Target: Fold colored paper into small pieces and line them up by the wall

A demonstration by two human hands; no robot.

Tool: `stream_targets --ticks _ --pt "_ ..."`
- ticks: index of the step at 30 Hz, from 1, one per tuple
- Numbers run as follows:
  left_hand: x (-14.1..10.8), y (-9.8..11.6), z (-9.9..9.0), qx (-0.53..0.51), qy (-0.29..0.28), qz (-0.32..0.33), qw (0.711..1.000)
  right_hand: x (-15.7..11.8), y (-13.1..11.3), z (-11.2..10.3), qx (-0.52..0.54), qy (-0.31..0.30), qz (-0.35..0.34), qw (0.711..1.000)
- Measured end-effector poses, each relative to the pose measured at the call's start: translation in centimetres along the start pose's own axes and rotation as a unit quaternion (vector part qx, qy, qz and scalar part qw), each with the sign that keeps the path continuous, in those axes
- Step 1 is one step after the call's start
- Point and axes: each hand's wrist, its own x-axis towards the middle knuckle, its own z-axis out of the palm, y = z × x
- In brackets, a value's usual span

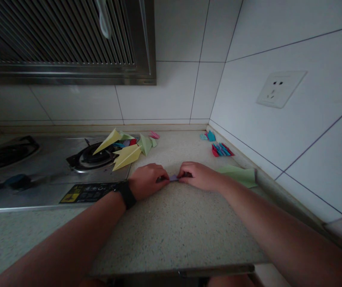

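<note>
Between my two hands, a small purple piece of paper [173, 178] shows just above the speckled countertop [182, 227]. My left hand [148, 180], with a black band on its wrist, pinches the paper's left end. At the other end, my right hand [199, 176] pinches it with thumb and fingers. Most of the paper is hidden by my fingertips, so its folds cannot be made out. A pale green sheet of paper [239, 175] lies partly behind my right forearm.
Yellow folded paper planes [127, 156] and a green folded paper [145, 143] lie by the gas burner [94, 157]. Small blue and red folded papers [222, 150] sit near the right wall. A range hood [69, 40] overhangs the stove at upper left.
</note>
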Motion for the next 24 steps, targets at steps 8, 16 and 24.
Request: stream_targets --ticks 8,16,24 --pt "-0.02 -0.02 0.00 0.006 0.002 0.006 1.000 -0.05 -0.08 -0.07 0.000 0.005 0.009 1.000" --pt "0.02 -0.02 0.06 -0.002 0.001 0.009 1.000 -0.09 -0.17 -0.13 -0.011 0.008 0.008 1.000" --pt "-0.01 -0.28 0.24 -0.006 0.003 0.019 1.000 -0.07 -0.39 -0.22 -0.011 0.009 0.020 1.000"
